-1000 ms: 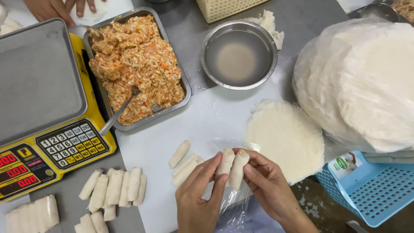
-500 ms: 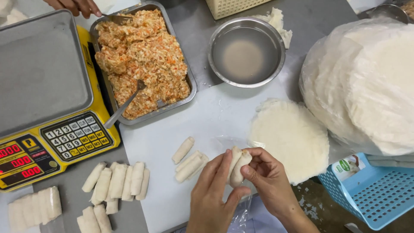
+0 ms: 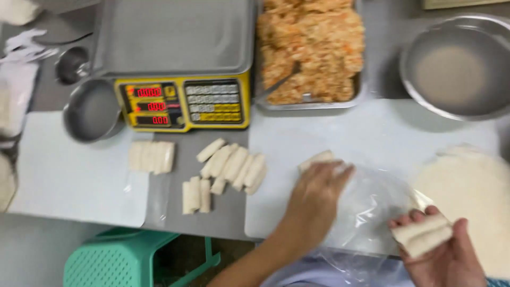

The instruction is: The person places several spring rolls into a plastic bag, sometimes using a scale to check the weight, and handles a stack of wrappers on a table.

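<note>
Beside the yellow digital scale [image 3: 183,103], a dozen-odd pale rolled wrappers [image 3: 232,165] lie finished, the right hand [image 3: 443,252] grips two more rolls [image 3: 422,236], the left hand [image 3: 316,199] closes on another, and orange filling [image 3: 311,45] remains.

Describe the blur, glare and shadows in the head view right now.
Head view: motion blur smears the whole frame, so the left hand over a roll and the loose rolls have soft edges; the scale display glows red but unreadable; the clear plastic bag shows pale glare; the right hand holding rolls is cut by the bottom edge; shadows are soft, under the metal bowl.
</note>
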